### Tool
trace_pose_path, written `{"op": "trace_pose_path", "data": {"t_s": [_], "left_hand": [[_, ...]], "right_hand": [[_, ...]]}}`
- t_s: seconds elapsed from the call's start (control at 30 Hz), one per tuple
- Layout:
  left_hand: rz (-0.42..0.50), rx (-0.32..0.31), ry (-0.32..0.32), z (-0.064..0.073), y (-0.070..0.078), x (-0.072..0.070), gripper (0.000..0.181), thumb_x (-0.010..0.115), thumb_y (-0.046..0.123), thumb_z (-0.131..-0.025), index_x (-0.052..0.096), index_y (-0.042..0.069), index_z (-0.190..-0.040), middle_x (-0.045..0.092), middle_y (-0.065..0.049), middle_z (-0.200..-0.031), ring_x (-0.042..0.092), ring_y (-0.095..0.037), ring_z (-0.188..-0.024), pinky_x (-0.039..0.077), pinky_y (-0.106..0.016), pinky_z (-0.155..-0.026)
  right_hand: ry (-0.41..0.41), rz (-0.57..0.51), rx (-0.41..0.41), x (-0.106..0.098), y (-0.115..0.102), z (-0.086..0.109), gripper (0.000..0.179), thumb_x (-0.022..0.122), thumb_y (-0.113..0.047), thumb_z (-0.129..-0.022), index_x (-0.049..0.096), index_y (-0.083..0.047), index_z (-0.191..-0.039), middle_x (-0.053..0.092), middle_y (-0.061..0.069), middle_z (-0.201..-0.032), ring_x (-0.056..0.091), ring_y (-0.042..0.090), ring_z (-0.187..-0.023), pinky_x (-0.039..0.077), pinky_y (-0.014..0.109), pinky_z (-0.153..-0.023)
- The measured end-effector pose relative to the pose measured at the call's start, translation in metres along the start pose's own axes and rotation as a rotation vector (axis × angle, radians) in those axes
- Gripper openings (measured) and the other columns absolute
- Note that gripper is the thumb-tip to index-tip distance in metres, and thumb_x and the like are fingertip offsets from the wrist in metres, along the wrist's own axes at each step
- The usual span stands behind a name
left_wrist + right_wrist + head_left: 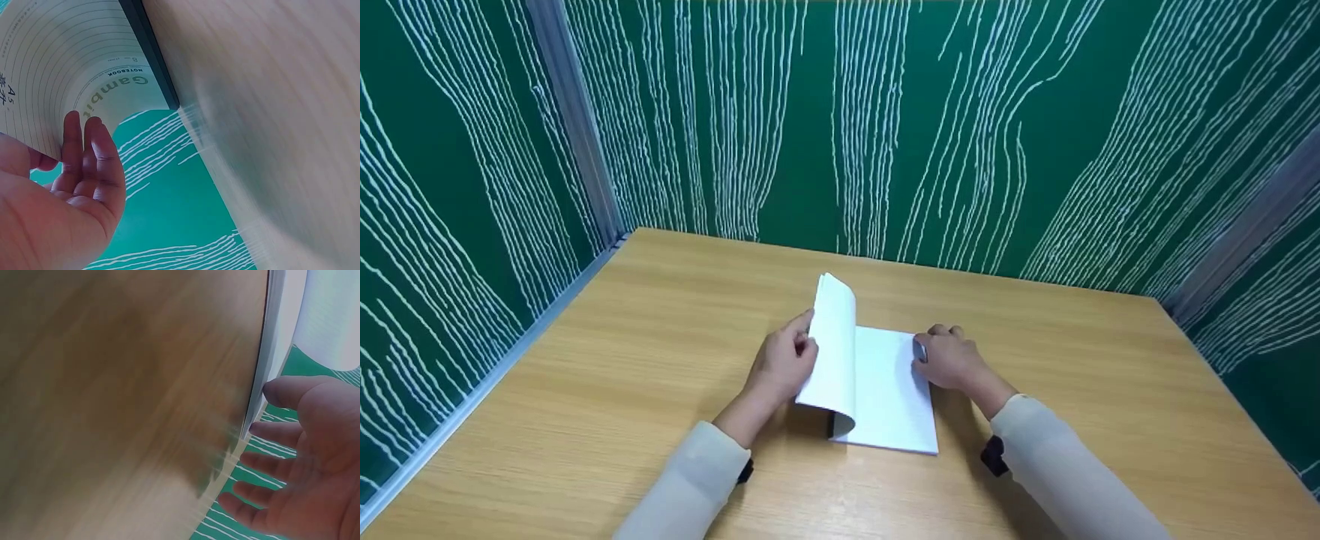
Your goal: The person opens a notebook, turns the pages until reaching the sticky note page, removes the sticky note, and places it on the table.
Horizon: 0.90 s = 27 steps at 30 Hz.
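Observation:
A lined notebook (892, 397) lies on the table with its front cover and some pages (834, 345) lifted in a curl toward the left. The left hand (784, 356) grips the free edge of this lifted part. In the left wrist view the curled cover (109, 34) shows the printed words "Gambit" and "NOTEBOOK" and a dark spine strip (151, 50); the left fingers lie against it. At the upper right edge of the flat pages rests the right hand (952, 358). Its thumb (287, 391) and index fingertip touch the page edge a little apart, the other fingers loosely bent.
The light wooden table (660, 300) extends around the notebook. Green panels (802, 150) with white wavy lines stand behind it and at both sides. Dark wrist straps (994, 456) show below the light sleeves (1065, 457).

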<state>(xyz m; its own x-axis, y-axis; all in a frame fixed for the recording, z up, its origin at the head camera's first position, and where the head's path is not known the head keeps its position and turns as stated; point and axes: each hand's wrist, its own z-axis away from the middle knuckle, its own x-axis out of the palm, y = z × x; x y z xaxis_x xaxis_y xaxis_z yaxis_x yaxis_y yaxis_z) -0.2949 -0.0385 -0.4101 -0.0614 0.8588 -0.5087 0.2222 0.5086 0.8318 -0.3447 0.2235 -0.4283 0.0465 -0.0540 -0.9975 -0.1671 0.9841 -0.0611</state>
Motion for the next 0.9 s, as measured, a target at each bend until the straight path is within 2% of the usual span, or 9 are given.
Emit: {"op": "trace_pose_path", "data": {"t_s": [0.07, 0.13, 0.23, 0.33, 0.47, 0.53, 0.67, 0.77, 0.9], "left_hand": [[0.013, -0.001, 0.002, -0.0003, -0.0005, 0.0002, 0.046, 0.045, 0.022, -0.088, 0.037, 0.026, -0.133, 0.048, 0.005, -0.128, 0.042, -0.009, -0.118, 0.04, -0.028, -0.091], [0.019, -0.006, -0.002, -0.0001, -0.0011, 0.0003, 0.043, 0.044, 0.022, -0.088, 0.04, 0.03, -0.129, 0.057, 0.003, -0.111, 0.049, -0.01, -0.108, 0.043, -0.027, -0.084], [0.011, -0.006, -0.009, 0.0008, -0.0017, 0.0002, 0.035, 0.043, 0.022, -0.088, 0.047, 0.032, -0.122, 0.057, 0.006, -0.095, 0.052, -0.01, -0.085, 0.044, -0.025, -0.071], [0.013, -0.005, -0.022, 0.0014, -0.002, -0.0003, 0.031, 0.042, 0.022, -0.089, 0.052, 0.032, -0.117, 0.057, 0.009, -0.095, 0.051, -0.011, -0.073, 0.044, -0.024, -0.063], [0.019, 0.001, -0.026, 0.001, -0.0013, -0.0012, 0.031, 0.04, 0.023, -0.089, 0.053, 0.031, -0.116, 0.055, 0.004, -0.081, 0.05, -0.011, -0.068, 0.043, -0.024, -0.06], [0.028, 0.007, -0.022, 0.0009, -0.0008, -0.0017, 0.031, 0.04, 0.022, -0.089, 0.053, 0.029, -0.116, 0.055, 0.003, -0.081, 0.049, -0.011, -0.068, 0.043, -0.025, -0.059], [0.064, 0.01, -0.026, 0.0012, 0.0, -0.0021, 0.03, 0.04, 0.024, -0.09, 0.053, 0.028, -0.117, 0.058, 0.008, -0.097, 0.051, -0.01, -0.075, 0.044, -0.024, -0.065], [0.078, 0.009, -0.03, 0.0016, 0.0, -0.0023, 0.029, 0.042, 0.028, -0.09, 0.052, 0.028, -0.117, 0.057, 0.003, -0.09, 0.051, -0.012, -0.076, 0.044, -0.026, -0.066], [0.073, -0.008, -0.025, 0.0017, -0.0005, -0.0024, 0.029, 0.047, 0.034, -0.087, 0.052, 0.032, -0.116, 0.054, 0.003, -0.087, 0.05, -0.012, -0.081, 0.044, -0.027, -0.069]], "right_hand": [[0.0, 0.002, 0.002, 0.0009, 0.0003, -0.0002, 0.044, 0.055, -0.036, -0.082, 0.053, -0.016, -0.121, 0.045, 0.012, -0.123, 0.039, 0.033, -0.108, 0.035, 0.056, -0.087], [0.004, -0.003, 0.001, 0.0015, 0.0003, -0.0002, 0.044, 0.055, -0.036, -0.082, 0.053, -0.016, -0.121, 0.045, 0.012, -0.124, 0.038, 0.034, -0.109, 0.035, 0.055, -0.088], [0.019, -0.013, -0.004, 0.0023, -0.0001, -0.0005, 0.042, 0.055, -0.035, -0.082, 0.055, -0.015, -0.119, 0.046, 0.012, -0.123, 0.038, 0.034, -0.109, 0.036, 0.055, -0.087], [0.039, -0.019, -0.011, 0.0033, -0.0007, -0.0011, 0.04, 0.056, -0.034, -0.081, 0.057, -0.014, -0.116, 0.048, 0.012, -0.121, 0.039, 0.034, -0.108, 0.036, 0.055, -0.086], [0.055, -0.024, -0.013, 0.0043, -0.0007, -0.0018, 0.039, 0.057, -0.033, -0.08, 0.058, -0.013, -0.115, 0.049, 0.013, -0.119, 0.039, 0.035, -0.107, 0.035, 0.057, -0.083], [0.056, -0.032, -0.011, 0.0044, -0.0006, -0.0021, 0.04, 0.057, -0.032, -0.08, 0.057, -0.013, -0.115, 0.049, 0.013, -0.119, 0.038, 0.034, -0.108, 0.035, 0.057, -0.083], [0.048, -0.052, 0.003, 0.0042, -0.0011, -0.0028, 0.041, 0.057, -0.033, -0.08, 0.057, -0.013, -0.116, 0.049, 0.012, -0.118, 0.038, 0.032, -0.108, 0.035, 0.055, -0.085], [0.045, -0.056, 0.004, 0.0042, -0.0011, -0.0033, 0.041, 0.057, -0.033, -0.08, 0.057, -0.013, -0.116, 0.049, 0.011, -0.118, 0.037, 0.032, -0.108, 0.034, 0.055, -0.085], [0.05, -0.06, -0.003, 0.0042, -0.001, -0.0035, 0.041, 0.057, -0.032, -0.08, 0.057, -0.013, -0.116, 0.05, 0.012, -0.117, 0.037, 0.033, -0.109, 0.034, 0.055, -0.086]]}}
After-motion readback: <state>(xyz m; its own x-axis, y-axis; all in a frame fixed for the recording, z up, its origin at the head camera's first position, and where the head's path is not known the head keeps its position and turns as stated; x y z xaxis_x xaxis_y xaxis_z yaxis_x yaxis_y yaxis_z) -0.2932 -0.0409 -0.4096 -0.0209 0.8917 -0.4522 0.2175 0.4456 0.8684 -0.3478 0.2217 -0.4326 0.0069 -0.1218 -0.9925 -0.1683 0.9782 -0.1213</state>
